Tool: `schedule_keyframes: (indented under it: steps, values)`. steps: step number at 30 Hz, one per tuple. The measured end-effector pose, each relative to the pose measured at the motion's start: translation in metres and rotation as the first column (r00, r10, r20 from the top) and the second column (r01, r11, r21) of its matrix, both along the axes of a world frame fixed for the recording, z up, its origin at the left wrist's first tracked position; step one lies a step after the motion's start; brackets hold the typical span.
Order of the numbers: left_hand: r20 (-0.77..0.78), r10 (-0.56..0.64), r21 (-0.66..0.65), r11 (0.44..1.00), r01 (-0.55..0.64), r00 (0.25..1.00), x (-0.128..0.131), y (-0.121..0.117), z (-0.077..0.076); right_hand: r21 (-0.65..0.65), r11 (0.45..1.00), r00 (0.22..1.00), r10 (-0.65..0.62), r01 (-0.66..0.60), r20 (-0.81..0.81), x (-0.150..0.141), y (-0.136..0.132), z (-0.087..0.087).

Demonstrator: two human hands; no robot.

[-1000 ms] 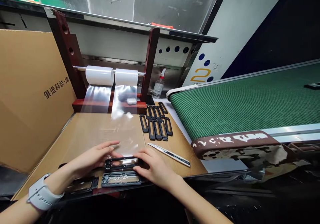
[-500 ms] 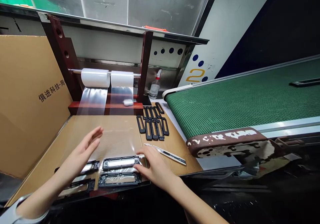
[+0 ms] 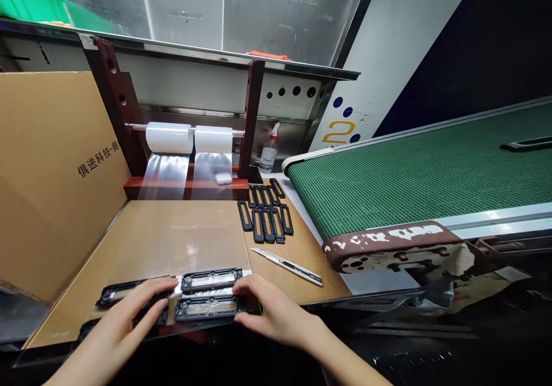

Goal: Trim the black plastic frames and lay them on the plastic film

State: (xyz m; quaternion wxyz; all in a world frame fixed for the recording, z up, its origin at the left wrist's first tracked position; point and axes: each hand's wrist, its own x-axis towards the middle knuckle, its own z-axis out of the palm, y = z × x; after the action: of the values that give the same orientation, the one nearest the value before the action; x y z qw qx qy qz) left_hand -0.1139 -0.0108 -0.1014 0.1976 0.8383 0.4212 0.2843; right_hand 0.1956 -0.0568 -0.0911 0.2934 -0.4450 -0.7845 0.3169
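Observation:
Two black plastic frames, an upper one (image 3: 211, 281) and a lower one (image 3: 206, 307), lie side by side on clear film near the front edge of the cardboard. My right hand (image 3: 273, 311) is at their right ends, thumb and fingers apart, fingertips touching the frames. More black frames (image 3: 114, 295) lie to the left, partly hidden under my left hand (image 3: 125, 317). That hand is open, its fingertips and thumb spread over the frames' right ends. A utility knife (image 3: 288, 266) rests to the right on the cardboard.
Several black frames (image 3: 267, 219) are grouped at the back right. Two rolls of clear film (image 3: 170, 138) hang on a rod behind. A spray bottle (image 3: 268, 155) stands beyond. A green conveyor belt (image 3: 388, 179) borders the right, a cardboard sheet (image 3: 47, 190) the left.
My left hand has come down from above the cardboard onto the left frames. My right hand has shifted slightly down, its thumb now beside the lower frame. The view has moved a little.

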Motion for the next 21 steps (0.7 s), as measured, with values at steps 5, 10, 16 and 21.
schedule_keyframes:
  steps: [5,10,16,21]
  values:
    - [-0.198,-0.026,0.225,0.972,0.071,0.98,0.0,0.0,-0.018,-0.03,0.999,1.0,-0.012,0.012,-0.014,0.002,-0.001,0.001]
    - [-0.354,-0.009,0.391,0.907,0.156,0.935,0.005,0.001,-0.021,-0.026,0.999,0.999,-0.038,0.039,0.023,-0.001,-0.005,0.004]
    - [-0.41,-0.015,0.574,0.773,0.27,0.912,0.002,0.009,-0.019,0.167,0.943,0.953,-0.298,0.286,0.049,0.016,0.013,0.003]
    - [-0.373,0.007,0.482,0.856,0.187,0.928,-0.008,0.011,-0.047,0.267,0.662,0.676,-0.735,0.7,0.049,0.075,0.059,-0.01]
